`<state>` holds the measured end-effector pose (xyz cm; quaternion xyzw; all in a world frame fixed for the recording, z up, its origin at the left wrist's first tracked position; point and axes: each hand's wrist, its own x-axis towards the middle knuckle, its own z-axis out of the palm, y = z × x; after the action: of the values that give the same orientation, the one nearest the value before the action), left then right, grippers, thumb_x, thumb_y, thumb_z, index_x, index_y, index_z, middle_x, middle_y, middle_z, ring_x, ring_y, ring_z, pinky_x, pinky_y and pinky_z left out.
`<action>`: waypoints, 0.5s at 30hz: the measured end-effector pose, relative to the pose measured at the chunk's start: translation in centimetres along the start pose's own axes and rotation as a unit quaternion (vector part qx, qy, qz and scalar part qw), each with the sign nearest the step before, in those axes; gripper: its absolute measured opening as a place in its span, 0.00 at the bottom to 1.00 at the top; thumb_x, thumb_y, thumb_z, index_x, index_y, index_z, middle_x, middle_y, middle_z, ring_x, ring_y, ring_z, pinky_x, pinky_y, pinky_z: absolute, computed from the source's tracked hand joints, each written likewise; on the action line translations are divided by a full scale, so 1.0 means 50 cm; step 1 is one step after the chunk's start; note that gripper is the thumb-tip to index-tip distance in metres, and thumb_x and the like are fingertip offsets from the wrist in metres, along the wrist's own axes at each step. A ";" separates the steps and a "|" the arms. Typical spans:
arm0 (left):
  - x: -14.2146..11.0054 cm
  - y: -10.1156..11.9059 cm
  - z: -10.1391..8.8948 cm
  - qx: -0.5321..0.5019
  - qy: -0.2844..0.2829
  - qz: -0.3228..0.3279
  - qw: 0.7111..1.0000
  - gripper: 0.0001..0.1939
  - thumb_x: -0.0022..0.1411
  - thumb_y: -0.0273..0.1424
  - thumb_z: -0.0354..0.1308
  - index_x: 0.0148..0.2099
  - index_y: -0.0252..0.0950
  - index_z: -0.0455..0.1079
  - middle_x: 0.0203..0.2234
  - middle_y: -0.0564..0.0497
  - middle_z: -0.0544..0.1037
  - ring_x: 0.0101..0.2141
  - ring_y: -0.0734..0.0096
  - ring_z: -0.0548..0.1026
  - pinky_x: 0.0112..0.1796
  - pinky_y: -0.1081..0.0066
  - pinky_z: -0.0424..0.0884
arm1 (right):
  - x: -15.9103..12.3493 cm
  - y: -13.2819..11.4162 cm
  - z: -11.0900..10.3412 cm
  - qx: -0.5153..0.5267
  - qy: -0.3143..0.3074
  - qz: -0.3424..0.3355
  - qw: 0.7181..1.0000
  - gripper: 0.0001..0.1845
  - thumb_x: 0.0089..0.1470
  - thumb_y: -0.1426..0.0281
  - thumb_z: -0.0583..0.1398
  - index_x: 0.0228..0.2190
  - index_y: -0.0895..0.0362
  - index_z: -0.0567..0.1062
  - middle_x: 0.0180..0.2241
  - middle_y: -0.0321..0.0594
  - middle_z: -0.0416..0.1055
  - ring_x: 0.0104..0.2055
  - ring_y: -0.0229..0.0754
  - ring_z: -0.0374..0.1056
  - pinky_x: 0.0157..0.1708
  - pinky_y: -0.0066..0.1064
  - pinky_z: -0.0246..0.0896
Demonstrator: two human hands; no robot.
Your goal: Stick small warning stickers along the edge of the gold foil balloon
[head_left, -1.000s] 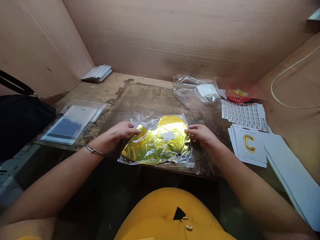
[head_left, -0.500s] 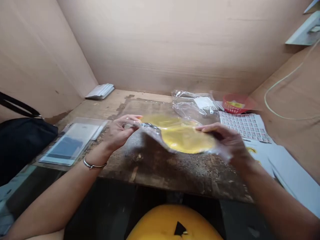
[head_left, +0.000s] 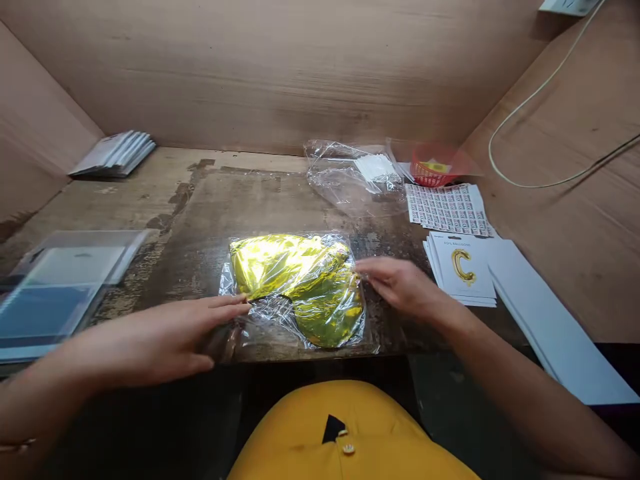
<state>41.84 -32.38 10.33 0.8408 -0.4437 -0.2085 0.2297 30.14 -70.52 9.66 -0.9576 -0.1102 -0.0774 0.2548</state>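
Note:
A flat gold foil balloon [head_left: 325, 287] lies in a clear plastic bag [head_left: 270, 327] near the table's front edge. My left hand [head_left: 175, 333] is at the bag's left side, fingers stretched out with their tips on the foil's lower left edge and the thumb apart. On the other side, my right hand [head_left: 400, 283] touches the bag's right edge with its fingertips, its thumb held away from the fingers. Both hands are open. Cards [head_left: 467, 270] printed with a gold letter C balloon lie to the right of my right hand.
A sheet of small printed labels [head_left: 447, 207] lies behind the cards. Farther back are a red basket [head_left: 433, 175] and a clear bag of white sticks [head_left: 377, 170]. Clear sleeves [head_left: 50, 287] lie at left, a stack of packets [head_left: 115, 153] at back left. A cable [head_left: 525, 103] hangs at right.
The bagged balloon was held up between both hands and now lies flat on the table. My fingers have loosened from it. The view has shifted.

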 end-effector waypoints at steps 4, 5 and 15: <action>0.119 0.064 -0.025 0.036 -0.006 0.015 0.999 0.21 0.65 0.43 0.47 0.55 0.48 0.71 0.49 0.51 0.78 0.47 0.56 0.76 0.48 0.62 0.71 | 0.109 0.003 0.004 -0.103 0.097 0.018 0.990 0.10 0.56 0.70 0.58 0.39 0.54 0.78 0.38 0.43 0.77 0.43 0.48 0.70 0.45 0.43 0.66; 0.163 0.076 -0.013 0.069 0.053 0.011 0.996 0.22 0.67 0.40 0.43 0.56 0.43 0.70 0.51 0.48 0.76 0.49 0.55 0.75 0.50 0.59 0.69 | 0.140 0.010 0.018 -0.122 0.075 0.021 0.990 0.10 0.55 0.70 0.59 0.39 0.55 0.78 0.40 0.44 0.76 0.45 0.49 0.68 0.46 0.42 0.64; 0.313 0.058 0.123 0.179 0.066 0.043 0.981 0.31 0.69 0.41 0.42 0.68 0.30 0.49 0.66 0.35 0.53 0.65 0.49 0.50 0.61 0.45 0.43 | 0.221 0.073 0.107 -0.194 0.005 0.007 0.981 0.05 0.53 0.74 0.60 0.27 0.58 0.77 0.29 0.44 0.74 0.33 0.45 0.66 0.34 0.33 0.58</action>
<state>44.66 -48.26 4.74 0.8605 -0.4933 -0.0600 0.1126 42.19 -68.99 5.62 -0.9892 -0.0848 -0.1007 0.0649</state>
